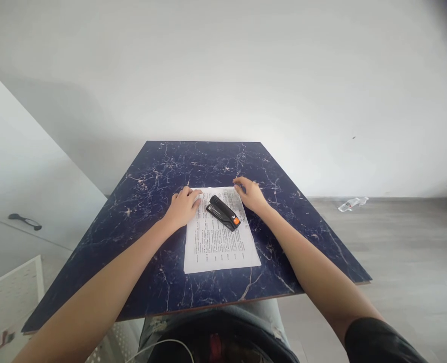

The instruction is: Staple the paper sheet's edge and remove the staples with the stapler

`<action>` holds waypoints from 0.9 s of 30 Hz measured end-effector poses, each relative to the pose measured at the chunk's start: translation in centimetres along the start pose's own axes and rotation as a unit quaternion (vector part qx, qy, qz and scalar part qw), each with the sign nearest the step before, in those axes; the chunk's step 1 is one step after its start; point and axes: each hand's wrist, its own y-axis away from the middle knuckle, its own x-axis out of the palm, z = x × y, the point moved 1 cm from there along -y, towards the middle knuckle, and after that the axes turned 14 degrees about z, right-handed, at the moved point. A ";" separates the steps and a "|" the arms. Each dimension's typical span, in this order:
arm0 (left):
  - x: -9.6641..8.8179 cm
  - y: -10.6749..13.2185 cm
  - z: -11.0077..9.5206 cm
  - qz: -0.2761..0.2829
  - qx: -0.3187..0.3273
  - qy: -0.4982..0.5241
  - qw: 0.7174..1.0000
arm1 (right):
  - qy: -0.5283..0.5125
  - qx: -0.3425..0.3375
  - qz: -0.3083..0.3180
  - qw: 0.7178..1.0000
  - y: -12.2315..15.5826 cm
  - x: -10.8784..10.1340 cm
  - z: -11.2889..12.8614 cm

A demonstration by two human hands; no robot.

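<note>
Printed sheets of paper [216, 254] lie flat on a dark blue marbled table [163, 282], stacked so that only the top page shows well. A black stapler [223, 213] with an orange patch at one end rests slantwise on the upper part of the paper. My left hand [183, 205] lies over the upper left edge of the sheets, its fingers spread. At the upper right corner is my right hand [250, 194], fingers loosely curved and apart, touching or just beside the paper. Neither hand touches the stapler.
A pale wall [223, 75] stands behind the table. To the left is a white cabinet with a dark handle [24, 222]. A crumpled clear plastic piece [353, 203] lies on the grey floor [390, 262] at right. A thin white cable [163, 342] crosses my lap.
</note>
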 end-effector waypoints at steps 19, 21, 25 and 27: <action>0.4 -0.4 1.7 -0.099 -0.069 0.116 0.986 | 0.032 -0.152 0.257 0.954 8.0 -3.9 -4.9; 0.4 -0.5 1.9 -0.101 -0.068 0.120 0.985 | 0.021 -0.126 0.241 0.962 8.7 -4.8 -5.8; 0.0 -1.2 3.8 -0.124 -0.033 0.192 0.973 | 0.006 -0.032 0.109 0.993 7.2 -5.4 -7.7; -0.7 -1.6 5.3 -0.145 -0.018 0.256 0.956 | 0.037 -0.004 0.092 0.995 5.3 -5.0 -8.4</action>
